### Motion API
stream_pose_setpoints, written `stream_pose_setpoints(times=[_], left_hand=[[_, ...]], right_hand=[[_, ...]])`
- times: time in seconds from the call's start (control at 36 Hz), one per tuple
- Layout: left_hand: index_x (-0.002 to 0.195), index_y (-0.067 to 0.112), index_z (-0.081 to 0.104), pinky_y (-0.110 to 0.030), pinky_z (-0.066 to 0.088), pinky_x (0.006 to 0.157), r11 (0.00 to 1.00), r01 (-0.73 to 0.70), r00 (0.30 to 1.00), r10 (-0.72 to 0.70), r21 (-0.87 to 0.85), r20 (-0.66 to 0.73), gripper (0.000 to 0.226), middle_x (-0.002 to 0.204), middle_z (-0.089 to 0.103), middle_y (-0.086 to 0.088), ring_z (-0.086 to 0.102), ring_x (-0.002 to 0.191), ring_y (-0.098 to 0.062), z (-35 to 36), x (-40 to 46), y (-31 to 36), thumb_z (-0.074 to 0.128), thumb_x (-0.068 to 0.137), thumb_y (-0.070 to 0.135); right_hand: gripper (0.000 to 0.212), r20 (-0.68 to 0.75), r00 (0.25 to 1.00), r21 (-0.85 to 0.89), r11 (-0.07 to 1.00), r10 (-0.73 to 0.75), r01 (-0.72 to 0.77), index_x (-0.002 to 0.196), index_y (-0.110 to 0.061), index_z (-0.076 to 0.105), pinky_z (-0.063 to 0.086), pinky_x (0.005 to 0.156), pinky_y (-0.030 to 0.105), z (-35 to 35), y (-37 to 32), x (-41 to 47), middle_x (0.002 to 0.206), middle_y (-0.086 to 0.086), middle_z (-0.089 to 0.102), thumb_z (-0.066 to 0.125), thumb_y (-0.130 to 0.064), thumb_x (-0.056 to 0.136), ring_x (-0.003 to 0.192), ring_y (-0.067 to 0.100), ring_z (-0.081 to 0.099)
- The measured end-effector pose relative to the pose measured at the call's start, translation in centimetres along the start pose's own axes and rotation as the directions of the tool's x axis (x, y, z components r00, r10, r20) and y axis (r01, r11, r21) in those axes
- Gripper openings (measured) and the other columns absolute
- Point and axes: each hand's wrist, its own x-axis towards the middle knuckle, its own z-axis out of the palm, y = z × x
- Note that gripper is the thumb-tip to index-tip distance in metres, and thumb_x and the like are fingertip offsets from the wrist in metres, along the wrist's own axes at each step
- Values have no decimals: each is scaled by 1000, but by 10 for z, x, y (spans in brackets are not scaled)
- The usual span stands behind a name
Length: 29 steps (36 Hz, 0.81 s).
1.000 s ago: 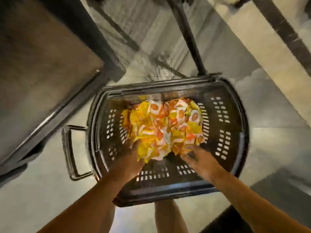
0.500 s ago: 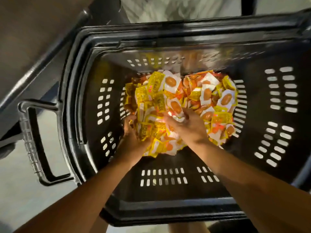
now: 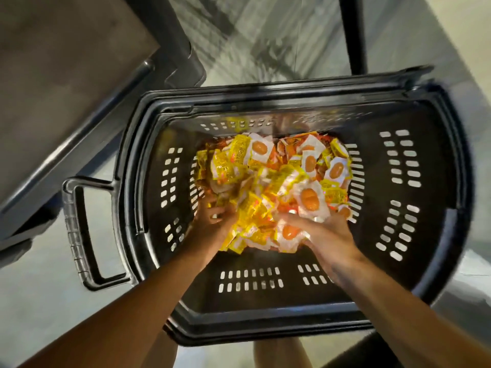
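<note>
A black plastic basket (image 3: 430,277) with slotted walls stands on the floor below me. In its middle lies a heap of small snack packets (image 3: 268,181), yellow, orange and white, several showing an orange oval. My left hand (image 3: 212,221) digs into the near left edge of the heap, fingers curled among yellow packets. At the near right edge, my right hand (image 3: 326,235) has its fingers curled round a bunch of packets, a white one with an orange oval showing at the thumb. Parts of both hands are hidden by packets.
A grey table top (image 3: 53,75) with a metal edge juts in at the upper left, close to the basket's side handle (image 3: 79,235). A dark post (image 3: 353,33) rises behind the basket. Pale floor (image 3: 39,301) surrounds it; my legs show at the bottom.
The camera dipped close to the basket, then pulled back a little. My right hand moved from the heap's middle to its near right edge. Both hands have gathered packets toward me.
</note>
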Motion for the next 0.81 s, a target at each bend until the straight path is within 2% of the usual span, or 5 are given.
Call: stream_pose_setpoints(times=[0.22, 0.36, 0.61, 0.72, 0.81], left_hand=[[119, 31, 66, -51, 54, 97, 888, 360, 917, -282, -285, 281, 84, 121, 71, -4, 73, 103, -23, 9, -8, 10, 57, 59, 90], [150, 29, 44, -62, 29, 115, 680, 545, 701, -49, -491, 712, 85, 154, 45, -9, 42, 142, -36, 15, -8, 15, 40, 85, 84], [130, 19, 62, -45, 55, 85, 837, 446, 786, -198, -317, 586, 87, 123, 71, -14, 70, 109, -34, 0, -5, 24, 95, 53, 40], [121, 15, 64, -38, 59, 66, 883, 419, 811, -258, -213, 525, 78, 108, 76, -15, 75, 92, -32, -8, 1, 29, 90, 47, 21], [120, 18, 63, -43, 52, 77, 909, 383, 839, -269, -163, 473, 86, 109, 76, -13, 75, 94, -30, -12, 5, 33, 94, 39, 22]], right_hand=[[50, 133, 987, 280, 951, 93, -127, 111, -30, 77, 56, 96, 39, -32, -12, -30, 120, 4, 75, 88, -24, 63, 113, 22, 71], [69, 217, 958, 237, 942, 188, -238, 137, -18, 60, 46, 110, 44, -30, 4, -32, 128, 8, 71, 85, -18, 73, 121, 26, 66], [42, 140, 984, -42, 993, 112, -107, 107, -24, 77, 52, 80, 20, 3, 20, -35, 106, -4, 79, 88, -36, 67, 100, 6, 73], [29, 86, 993, -52, 996, 81, -77, 103, -14, 75, 50, 64, 3, 2, 25, -25, 93, -7, 80, 86, -8, 77, 83, -4, 73], [45, 109, 987, -79, 991, 117, -109, 114, -17, 72, 57, 86, 18, -6, 25, -16, 103, -5, 79, 89, -19, 73, 97, 5, 74]])
